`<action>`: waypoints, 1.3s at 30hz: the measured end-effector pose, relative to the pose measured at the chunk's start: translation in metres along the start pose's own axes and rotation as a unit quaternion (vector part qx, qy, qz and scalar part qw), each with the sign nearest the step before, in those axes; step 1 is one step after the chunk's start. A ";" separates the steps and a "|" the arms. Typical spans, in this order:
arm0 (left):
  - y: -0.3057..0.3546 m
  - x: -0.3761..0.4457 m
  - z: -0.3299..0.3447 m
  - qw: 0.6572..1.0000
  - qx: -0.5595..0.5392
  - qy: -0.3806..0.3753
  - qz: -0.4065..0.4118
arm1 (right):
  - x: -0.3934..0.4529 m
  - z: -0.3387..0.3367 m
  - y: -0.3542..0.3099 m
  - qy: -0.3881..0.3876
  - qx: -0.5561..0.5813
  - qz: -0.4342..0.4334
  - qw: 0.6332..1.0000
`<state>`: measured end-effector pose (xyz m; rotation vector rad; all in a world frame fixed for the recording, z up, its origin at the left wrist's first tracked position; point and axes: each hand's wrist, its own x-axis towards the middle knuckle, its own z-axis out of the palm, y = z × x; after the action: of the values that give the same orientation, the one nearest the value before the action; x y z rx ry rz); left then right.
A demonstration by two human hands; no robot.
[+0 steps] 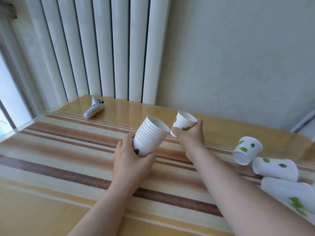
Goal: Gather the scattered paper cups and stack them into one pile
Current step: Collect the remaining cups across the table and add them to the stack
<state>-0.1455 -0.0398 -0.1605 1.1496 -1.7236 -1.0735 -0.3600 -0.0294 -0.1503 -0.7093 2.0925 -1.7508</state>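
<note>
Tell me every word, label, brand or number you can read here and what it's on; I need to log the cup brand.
None can be read.
Stack of cups in the left hand: only a green leaf mark.
Single cup in the right hand: green leaves only.
White controller: dark buttons; any markings too small.

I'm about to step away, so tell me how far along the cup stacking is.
Well along, not finished. Done: many cups already sit nested in the stack held by the left hand. In hand: the right hand holds a single cup beside the stack's open mouth, not yet inserted. Left: at least three loose cups lie on the table at the right.
</note>
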 end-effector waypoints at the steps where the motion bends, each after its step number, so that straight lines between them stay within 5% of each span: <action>1: 0.002 -0.003 0.001 1.000 0.003 -0.015 0.004 | -0.014 -0.017 -0.006 0.010 0.064 0.013 0.998; 6: 0.013 -0.026 0.010 0.979 0.073 -0.154 0.112 | -0.091 -0.097 -0.043 -0.009 0.267 -0.023 0.963; 9: 0.020 -0.047 0.013 0.948 0.119 -0.238 0.176 | -0.138 -0.132 -0.041 -0.075 0.235 -0.071 0.967; 13: 0.025 -0.066 0.013 0.930 0.123 -0.277 0.210 | -0.171 -0.164 -0.027 -0.071 0.227 -0.098 0.966; 25: 0.066 -0.117 0.042 0.896 0.116 -0.389 0.182 | -0.219 -0.226 -0.002 -0.082 0.149 -0.134 0.976; 32: 0.056 -0.158 0.058 0.922 0.077 -0.340 0.169 | -0.230 -0.268 0.031 -0.111 0.087 -0.131 0.981; 36: 0.048 -0.169 0.064 0.946 0.052 -0.279 0.154 | -0.220 -0.292 0.060 0.081 -0.153 -0.228 0.958; 39: 0.046 -0.174 0.064 0.954 0.051 -0.245 0.164 | -0.207 -0.299 0.066 0.111 -0.302 -0.283 0.904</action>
<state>-0.1679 0.1497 -0.1654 0.6436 -2.2824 -1.1286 -0.3618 0.3391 -0.1701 -1.4725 2.8406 -1.4503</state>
